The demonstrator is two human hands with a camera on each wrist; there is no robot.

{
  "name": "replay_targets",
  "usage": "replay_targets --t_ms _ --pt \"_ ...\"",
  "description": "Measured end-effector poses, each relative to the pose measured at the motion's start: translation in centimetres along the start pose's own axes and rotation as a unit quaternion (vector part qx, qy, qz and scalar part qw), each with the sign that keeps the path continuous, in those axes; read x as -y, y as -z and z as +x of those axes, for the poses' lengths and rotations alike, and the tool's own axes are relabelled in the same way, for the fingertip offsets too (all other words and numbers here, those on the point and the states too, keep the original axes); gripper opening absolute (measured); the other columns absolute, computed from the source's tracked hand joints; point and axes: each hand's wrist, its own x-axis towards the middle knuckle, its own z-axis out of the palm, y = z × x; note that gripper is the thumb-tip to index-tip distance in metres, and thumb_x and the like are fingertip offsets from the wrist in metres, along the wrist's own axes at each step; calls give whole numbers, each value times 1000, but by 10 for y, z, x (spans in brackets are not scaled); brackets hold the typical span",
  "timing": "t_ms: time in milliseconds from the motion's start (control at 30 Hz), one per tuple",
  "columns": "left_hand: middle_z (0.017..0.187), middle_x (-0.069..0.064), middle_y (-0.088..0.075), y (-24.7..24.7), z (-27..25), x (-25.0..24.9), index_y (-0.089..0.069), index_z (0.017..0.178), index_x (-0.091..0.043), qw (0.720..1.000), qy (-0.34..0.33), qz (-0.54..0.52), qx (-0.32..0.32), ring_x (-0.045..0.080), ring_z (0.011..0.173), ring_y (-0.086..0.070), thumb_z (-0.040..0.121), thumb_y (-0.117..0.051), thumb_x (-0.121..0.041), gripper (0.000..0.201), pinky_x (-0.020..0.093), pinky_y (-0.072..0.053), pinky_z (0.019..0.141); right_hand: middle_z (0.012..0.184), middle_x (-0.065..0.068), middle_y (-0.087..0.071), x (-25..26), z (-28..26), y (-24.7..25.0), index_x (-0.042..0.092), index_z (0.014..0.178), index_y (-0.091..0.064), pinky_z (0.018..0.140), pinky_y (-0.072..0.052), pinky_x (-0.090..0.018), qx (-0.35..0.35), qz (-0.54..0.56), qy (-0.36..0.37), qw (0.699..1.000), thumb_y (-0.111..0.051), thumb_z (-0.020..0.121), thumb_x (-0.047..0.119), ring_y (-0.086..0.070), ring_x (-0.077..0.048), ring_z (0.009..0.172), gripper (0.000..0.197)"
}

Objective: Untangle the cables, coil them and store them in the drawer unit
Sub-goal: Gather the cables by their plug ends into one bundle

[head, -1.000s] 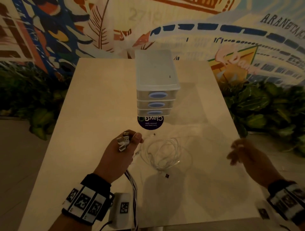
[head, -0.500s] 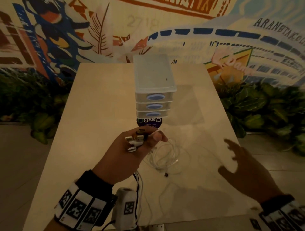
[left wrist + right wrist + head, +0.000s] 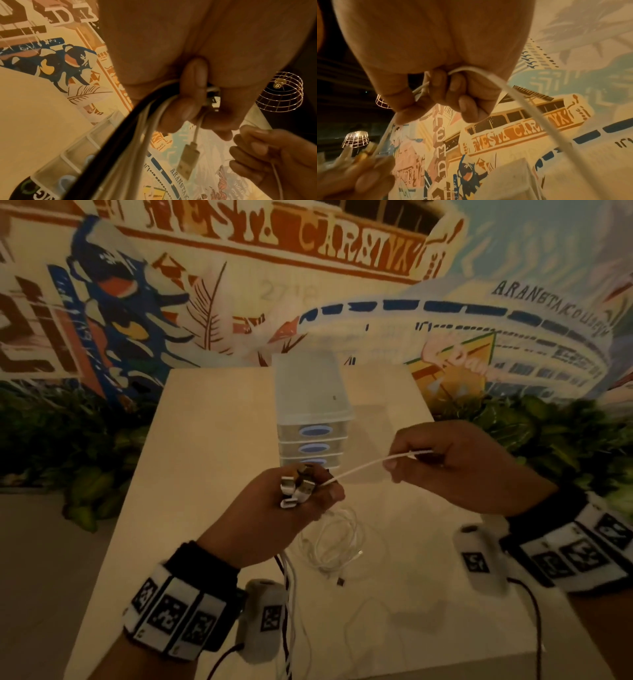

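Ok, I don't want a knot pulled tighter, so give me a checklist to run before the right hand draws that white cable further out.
1. Left hand grips the bunch of plugs: ok.
2. Right hand closed round the white cable: ok, seen in the right wrist view too.
3. Cable runs straight between the hands, no loop in it: ok.
4. Loose coil on the table free of snags: cannot tell, the strands overlap.
5. Dark cable separate from the white ones below the left hand: cannot tell.
6. Drawer unit open to take a coil: not ok, all three drawers are shut.
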Motion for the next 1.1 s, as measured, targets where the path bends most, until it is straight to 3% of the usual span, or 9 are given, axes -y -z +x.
replay_targets --t_ms 200,300,367,467,600,733,833,933,1100 --pt "103 -6 -73 -5 13 -27 -74 101 -25 1000 -15 -27 4 20 108 -68 101 -60 -31 15 51 -49 103 78 20 -66 31 -6 36 23 86 -72 67 -40 -7 -16 -5 24 1000 -56 101 38 -61 0 70 27" --pt "105 7 -74 -4 24 -45 -74 102 -26 998 -27 -30 -53 18 100 -69 100 -59 -39 21 37 -56 89 74 25 -64 42 -21 34 24 94 -76 59 -38 -10 -103 29 58 993 -50 105 28 -53 -1 57 28" --pt "95 -8 -74 -2 29 -55 -74 97 -16 994 -35 -38 -93 -5 85 -68 104 -55 -21 20 11 -51 71 79 17 -70 46 -37 23 33 95 -76 54 -44 -22 -144 63 59 986 -50 105 39 -55 -12 54 28" --pt "82 -27 -70 -2 31 -64 -71 94 -25 989 -56 -49 -126 -21 77 -63 101 -57 -11 22 1 -47 64 74 9 -71 44 -57 -11 43 102 -76 48 -41 -19 -120 79 28 989 -51 99 56 -52 -8 48 28" --pt "113 -8 -71 -1 34 -60 -74 113 -18 982 -75 -103 -137 -8 95 -68 97 -64 -10 20 8 -53 76 88 26 -74 22 -71 -54 43 103 -78 67 -51 -13 -61 63 -52 995 -50 97 60 -71 -6 70 33" --pt "119 -8 -71 -1 31 -55 -77 112 -25 984 -118 -52 -126 7 115 -65 94 -70 -25 20 29 -53 100 115 4 -76 11 -65 -60 29 117 -76 84 -57 -29 -81 237 -97 963 -46 98 63 -73 -19 101 50" --pt "115 -6 -71 -4 31 -55 -77 111 -32 984 -133 -23 -114 12 112 -67 89 -72 -25 23 32 -52 100 108 -7 -75 21 -38 -44 15 110 -75 86 -57 -43 -166 278 -87 942 -44 94 69 -71 -28 98 64" --pt "112 -7 -69 -5 35 -49 -74 110 -42 978 -155 53 -132 12 109 -66 85 -64 -5 46 37 -54 97 92 -7 -73 40 -6 -37 9 97 -72 87 -54 -41 -140 222 -80 962 -44 96 67 -69 -22 89 64" --pt "113 -8 -70 11 39 -42 -71 114 -45 972 -149 90 -157 12 110 -66 86 -63 -8 47 44 -54 97 79 -8 -71 49 15 -46 8 94 -68 88 -56 -50 -120 230 -94 961 -46 100 58 -71 -23 79 55"
